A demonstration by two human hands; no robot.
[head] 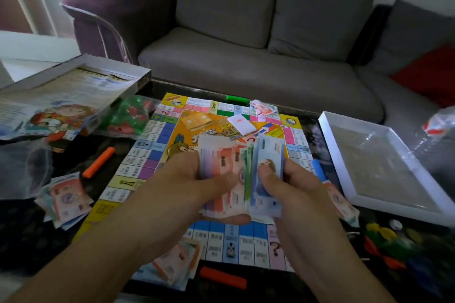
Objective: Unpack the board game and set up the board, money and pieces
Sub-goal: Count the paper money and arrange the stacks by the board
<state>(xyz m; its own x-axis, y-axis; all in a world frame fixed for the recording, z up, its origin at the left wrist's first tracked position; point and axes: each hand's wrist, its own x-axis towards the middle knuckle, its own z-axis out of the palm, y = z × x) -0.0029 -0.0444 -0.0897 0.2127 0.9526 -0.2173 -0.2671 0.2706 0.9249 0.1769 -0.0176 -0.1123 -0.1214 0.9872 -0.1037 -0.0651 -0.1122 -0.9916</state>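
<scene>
A grey sofa [258,56] stretches well beyond the fingertips, past the dark table [24,229]. The board [157,155] lies flat on that table under both hands, its printed squares running out to either side of the fingers. The box lid [61,96] sits far out past the left fingers, the white box base [344,167] out past the right ones. The left hand [194,179] grips a fanned wad of money [229,172], thumb pressed across the pink notes; the right hand [288,187] pinches the blue notes of the same wad, thumb on top. Smaller money piles [66,199] lie left of the left fingers, with orange [98,162] and green [237,99] sticks around the board's edges
</scene>
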